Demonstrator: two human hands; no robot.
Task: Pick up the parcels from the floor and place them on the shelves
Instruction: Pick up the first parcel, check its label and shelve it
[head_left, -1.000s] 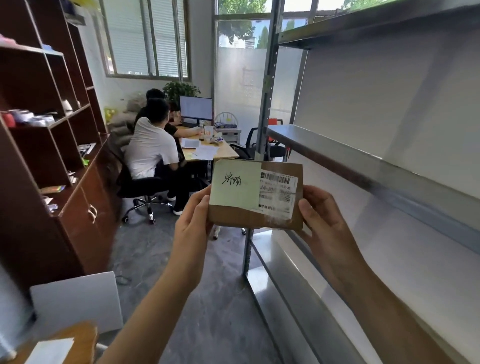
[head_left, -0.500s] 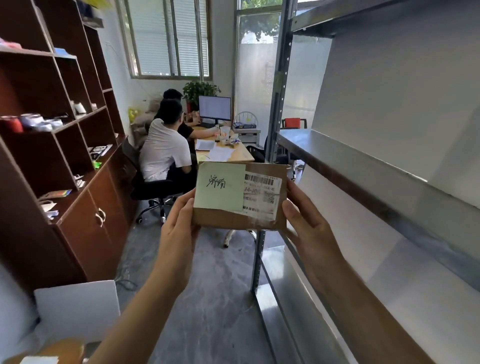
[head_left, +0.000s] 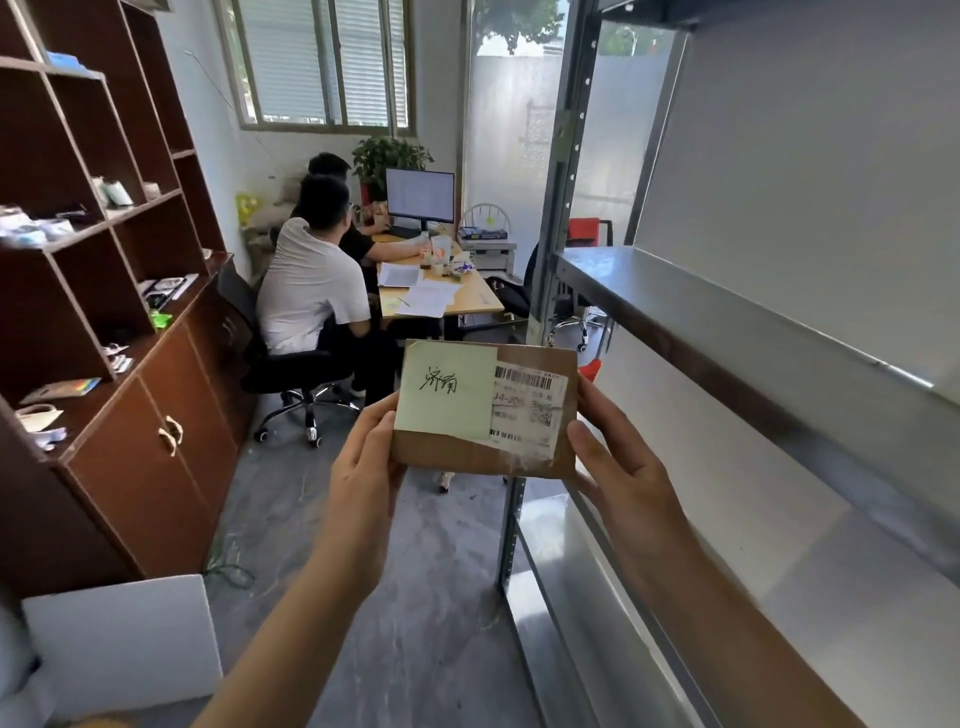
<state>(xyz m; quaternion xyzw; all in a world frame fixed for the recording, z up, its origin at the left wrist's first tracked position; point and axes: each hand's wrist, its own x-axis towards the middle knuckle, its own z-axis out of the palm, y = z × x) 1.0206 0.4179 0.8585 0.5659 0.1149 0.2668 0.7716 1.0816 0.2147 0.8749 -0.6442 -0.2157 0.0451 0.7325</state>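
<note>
A small brown cardboard parcel (head_left: 467, 457) is held up in front of me at chest height, face toward the camera. It carries a pale green note with handwriting and a white barcode label. My left hand (head_left: 363, 467) grips its left edge and my right hand (head_left: 618, 467) grips its right edge. The grey metal shelving unit (head_left: 675, 322) stands on my right, its middle shelf just above and right of the parcel, a lower shelf (head_left: 587, 587) below my right forearm. Both shelves look bare.
A dark wooden cabinet (head_left: 150, 447) with open compartments lines the left wall. Two people sit at a desk (head_left: 467, 301) with a monitor ahead. A white box (head_left: 124, 639) lies at the lower left. Grey floor runs between cabinet and shelving.
The view has swung left and slightly down, so the parcel sits lower in frame. Both hands keep the same grip on the parcel.
</note>
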